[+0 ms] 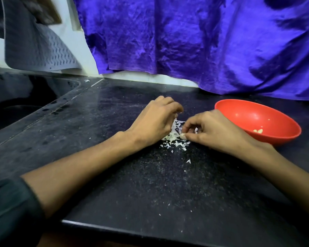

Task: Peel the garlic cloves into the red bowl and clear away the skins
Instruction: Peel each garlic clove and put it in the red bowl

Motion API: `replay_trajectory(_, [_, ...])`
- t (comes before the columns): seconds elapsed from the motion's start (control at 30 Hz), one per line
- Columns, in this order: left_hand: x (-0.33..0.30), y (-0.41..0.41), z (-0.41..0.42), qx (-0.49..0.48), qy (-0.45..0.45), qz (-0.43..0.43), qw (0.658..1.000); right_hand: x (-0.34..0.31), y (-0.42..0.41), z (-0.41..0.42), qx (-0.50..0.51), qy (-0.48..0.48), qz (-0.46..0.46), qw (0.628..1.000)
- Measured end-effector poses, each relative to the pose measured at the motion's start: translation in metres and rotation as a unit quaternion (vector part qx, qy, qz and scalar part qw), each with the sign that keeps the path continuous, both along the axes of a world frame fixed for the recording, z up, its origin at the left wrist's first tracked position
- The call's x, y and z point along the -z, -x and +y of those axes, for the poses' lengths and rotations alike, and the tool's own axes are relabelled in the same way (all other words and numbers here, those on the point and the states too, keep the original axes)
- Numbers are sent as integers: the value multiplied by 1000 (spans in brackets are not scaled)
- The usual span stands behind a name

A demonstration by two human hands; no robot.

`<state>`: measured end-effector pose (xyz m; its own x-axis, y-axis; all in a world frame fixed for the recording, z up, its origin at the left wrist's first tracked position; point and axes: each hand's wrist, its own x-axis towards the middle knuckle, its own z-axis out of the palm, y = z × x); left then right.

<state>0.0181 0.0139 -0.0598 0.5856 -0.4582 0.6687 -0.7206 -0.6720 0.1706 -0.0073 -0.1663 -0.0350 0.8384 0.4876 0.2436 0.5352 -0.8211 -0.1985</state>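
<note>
Left hand (pixel 155 120) rests curled over the pale, papery garlic skins (pixel 173 138) heaped mid-counter (pixel 114 175); its grip cannot be told. Right hand (pixel 210 131) pinches a small whitish clove (pixel 183 136). Red bowl (pixel 268 113), rightmost, holds peeled cloves (pixel 258 131).

I work at a dark speckled counter (pixel 114 107) with a purple cloth (pixel 194 36) hanging along the wall behind it. To my left sits a black sink (pixel 21 97), and a grey mat (pixel 37 47) hangs above it

Purple cloth (pixel 194 38) backdrop, dark counter (pixel 150 184) (speckled)
</note>
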Motion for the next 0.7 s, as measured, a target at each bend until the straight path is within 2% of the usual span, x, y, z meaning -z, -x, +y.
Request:
replay_trajectory(0.37, [-3,11,-1,-31,15,28,999,8,4,0,-5,-79,10,997])
replay_trajectory(0.53, [-11,15,0,-99,33,65,992,-1,4,-3,-26,-111,-54,992])
replay_trajectory(0.7, [-9,16,-3,-107,45,78,990,-1,5,-4,-5,-173,-19,985])
